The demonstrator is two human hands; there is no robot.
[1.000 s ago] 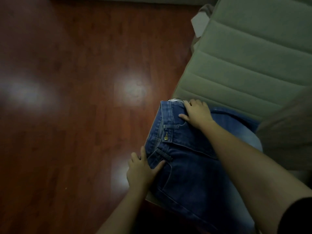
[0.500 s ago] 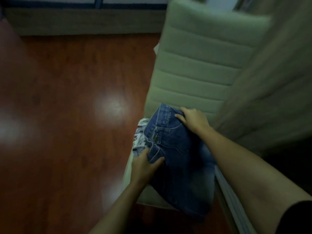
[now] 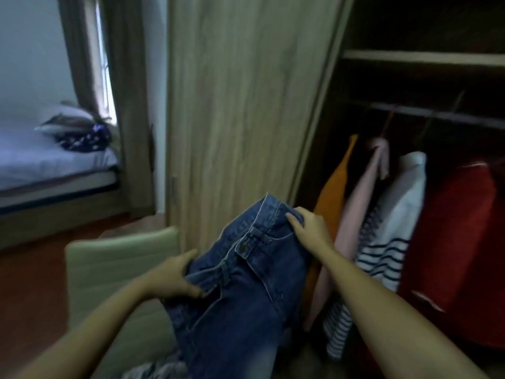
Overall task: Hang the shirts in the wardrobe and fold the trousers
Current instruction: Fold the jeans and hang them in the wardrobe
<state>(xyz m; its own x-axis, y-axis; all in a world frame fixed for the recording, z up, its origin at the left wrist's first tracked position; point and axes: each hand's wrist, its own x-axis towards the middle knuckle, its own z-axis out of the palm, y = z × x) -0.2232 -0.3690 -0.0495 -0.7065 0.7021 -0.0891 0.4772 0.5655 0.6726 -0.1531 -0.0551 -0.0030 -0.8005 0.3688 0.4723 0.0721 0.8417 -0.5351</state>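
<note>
Above the green chair [image 3: 109, 258], our left hand [image 3: 169, 280] is gripping one side of the jeans [image 3: 240, 310], fingers [image 3: 191, 291] curling round the waistband. Our right hand [image 3: 311, 228] is pinching the other side, just beside the shirts [image 3: 393, 214] hanging in the wardrobe [image 3: 240, 105].

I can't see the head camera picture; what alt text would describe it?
The left hand and the right hand grip the waistband of blue jeans, held up before an open wooden wardrobe. Inside it, orange, pink, striped and red garments hang from a rail. A pale green chair stands at lower left, a bed beyond.
</note>
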